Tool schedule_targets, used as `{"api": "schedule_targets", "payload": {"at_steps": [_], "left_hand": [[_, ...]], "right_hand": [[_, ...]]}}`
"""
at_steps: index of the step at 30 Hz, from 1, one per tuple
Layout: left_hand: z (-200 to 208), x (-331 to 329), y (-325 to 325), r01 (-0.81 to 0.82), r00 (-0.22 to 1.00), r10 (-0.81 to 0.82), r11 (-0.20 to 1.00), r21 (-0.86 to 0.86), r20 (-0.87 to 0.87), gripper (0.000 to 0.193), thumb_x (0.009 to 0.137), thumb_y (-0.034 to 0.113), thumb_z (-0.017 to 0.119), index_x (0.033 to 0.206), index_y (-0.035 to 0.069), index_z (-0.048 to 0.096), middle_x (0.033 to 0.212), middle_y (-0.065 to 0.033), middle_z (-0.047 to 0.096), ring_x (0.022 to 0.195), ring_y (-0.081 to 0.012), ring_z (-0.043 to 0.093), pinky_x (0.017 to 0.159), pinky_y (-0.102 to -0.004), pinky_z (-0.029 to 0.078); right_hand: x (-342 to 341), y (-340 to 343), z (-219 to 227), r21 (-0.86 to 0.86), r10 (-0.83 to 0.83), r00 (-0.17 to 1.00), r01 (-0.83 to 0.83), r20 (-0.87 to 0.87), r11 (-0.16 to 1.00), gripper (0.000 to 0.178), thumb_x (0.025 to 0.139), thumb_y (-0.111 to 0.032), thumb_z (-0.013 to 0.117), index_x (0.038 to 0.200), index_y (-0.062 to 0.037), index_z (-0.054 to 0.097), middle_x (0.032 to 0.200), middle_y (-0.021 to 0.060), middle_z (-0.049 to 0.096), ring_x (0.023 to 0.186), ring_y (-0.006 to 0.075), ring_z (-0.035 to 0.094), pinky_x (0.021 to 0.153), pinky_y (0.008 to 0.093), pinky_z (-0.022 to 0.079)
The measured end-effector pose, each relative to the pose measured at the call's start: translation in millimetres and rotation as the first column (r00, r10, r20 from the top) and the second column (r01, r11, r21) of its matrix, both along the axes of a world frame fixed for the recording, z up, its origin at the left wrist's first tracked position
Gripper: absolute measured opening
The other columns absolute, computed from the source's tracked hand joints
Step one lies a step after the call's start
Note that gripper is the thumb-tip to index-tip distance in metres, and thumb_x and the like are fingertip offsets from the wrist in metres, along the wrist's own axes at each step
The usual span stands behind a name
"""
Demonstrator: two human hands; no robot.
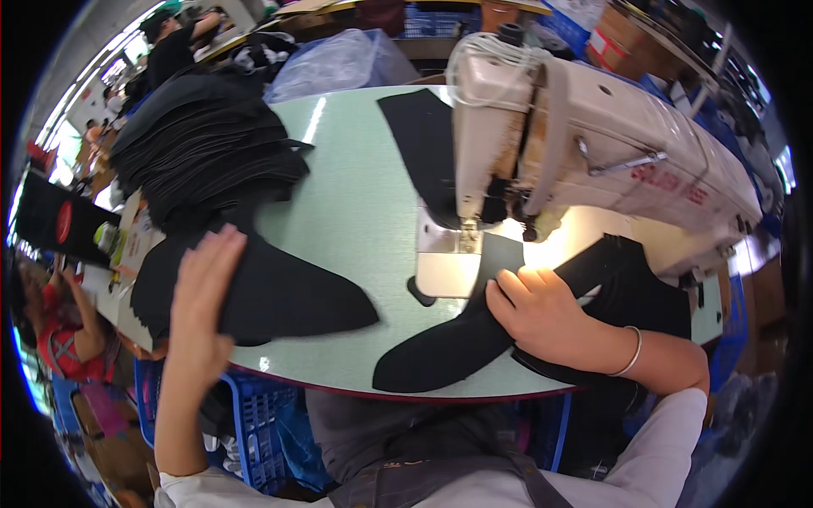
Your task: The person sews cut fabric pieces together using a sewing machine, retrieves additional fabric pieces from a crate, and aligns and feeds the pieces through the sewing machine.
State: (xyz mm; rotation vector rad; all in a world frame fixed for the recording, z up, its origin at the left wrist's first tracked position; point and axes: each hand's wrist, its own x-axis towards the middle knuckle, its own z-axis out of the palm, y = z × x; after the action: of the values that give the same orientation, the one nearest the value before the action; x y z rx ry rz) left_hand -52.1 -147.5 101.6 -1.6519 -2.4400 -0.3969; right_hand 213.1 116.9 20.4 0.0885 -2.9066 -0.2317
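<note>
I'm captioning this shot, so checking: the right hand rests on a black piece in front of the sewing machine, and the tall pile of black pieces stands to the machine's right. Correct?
The side is wrong: in the head view, the tall pile of black pieces stands left of the sewing machine. The rest holds.

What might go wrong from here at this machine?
The right hand rests on a black piece near the sewing machine's needle area, so it might stray too close. The tall black stack could slump if the left hand, just in front of it, bumps or drags it.
</note>
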Motion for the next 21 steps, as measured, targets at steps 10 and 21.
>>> {"api": "schedule_targets", "payload": {"at_steps": [10, 21], "left_hand": [[-99.9, 66.6, 135.3, 0.620, 0.780, -0.615, 0.785, -0.002, 0.117, 0.043, 0.068, 0.010, 0.067, 0.110, 0.004, 0.055, 0.092, -0.0108, 0.051, 0.089, -0.0307, 0.054, 0.077, -0.0380, 0.042], [-95.3, 78.0, 117.0, 0.526, 0.848, -0.501, 0.836, -0.155, 0.176, 0.072, 0.064, 0.009, 0.070, 0.130, -0.009, 0.049, 0.141, -0.0268, 0.041, 0.113, -0.0371, 0.053, 0.089, -0.0376, 0.049]], "right_hand": [[-6.7, 15.2, -0.9, -0.138, 0.000, 0.997, 0.012, 0.082, 0.990, 0.029, 0.076, -0.012, 0.060, 0.101, 0.0024, 0.060, 0.112, 0.0216, 0.063, 0.092, 0.0272, 0.066, 0.075, 0.0316, 0.053], [2.3, 6.0, -11.8, -0.137, 0.053, 0.994, -0.040, 0.096, 0.990, 0.059, 0.074, -0.013, 0.059, 0.124, 0.0163, 0.052, 0.130, 0.0321, 0.051, 0.111, 0.0398, 0.056, 0.096, 0.0435, 0.045]]}}
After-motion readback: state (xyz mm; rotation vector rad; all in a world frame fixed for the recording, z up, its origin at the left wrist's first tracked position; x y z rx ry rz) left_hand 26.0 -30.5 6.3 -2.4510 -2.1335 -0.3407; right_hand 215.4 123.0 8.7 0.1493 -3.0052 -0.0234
